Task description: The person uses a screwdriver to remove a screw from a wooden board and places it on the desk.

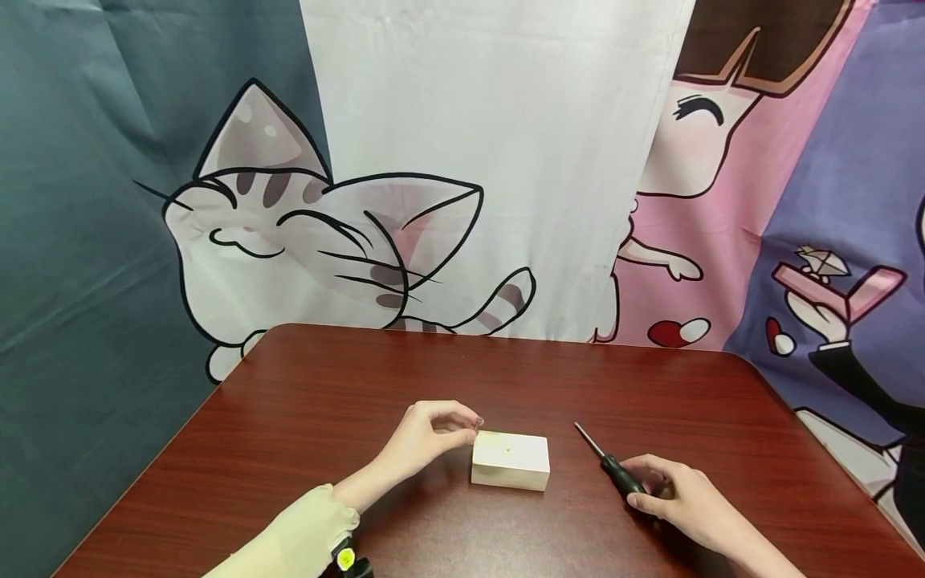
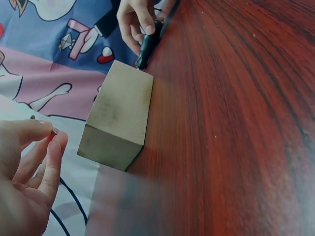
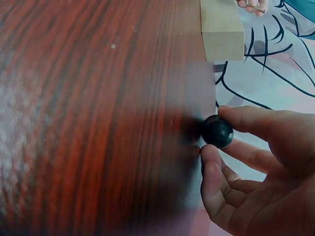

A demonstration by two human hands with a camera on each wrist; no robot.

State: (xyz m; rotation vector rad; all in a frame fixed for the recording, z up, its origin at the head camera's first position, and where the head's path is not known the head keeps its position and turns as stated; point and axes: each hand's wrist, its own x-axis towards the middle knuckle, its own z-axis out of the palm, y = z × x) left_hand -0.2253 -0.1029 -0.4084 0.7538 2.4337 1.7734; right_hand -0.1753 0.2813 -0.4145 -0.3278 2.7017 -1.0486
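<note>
My left hand (image 1: 432,431) pinches a small metal screw (image 1: 478,422) between thumb and fingertips, just above the far left corner of a pale wooden block (image 1: 510,461). In the left wrist view, the screw's ends (image 2: 33,117) show beside the fingers, while its middle is hidden. A small mark, perhaps a hole, shows on the block's top face. To the right of the block, my right hand (image 1: 682,498) grips the black handle of a screwdriver (image 1: 619,475). Its metal shaft points away and to the left, apart from the block. The handle's rounded end (image 3: 217,132) faces the right wrist camera.
The block sits on a reddish-brown wooden table (image 1: 347,377) with rounded far corners. Behind the table hangs a cloth backdrop (image 1: 491,96) printed with a cartoon cat and figures. A black device with a yellow sticker (image 1: 347,558) is at the left wrist.
</note>
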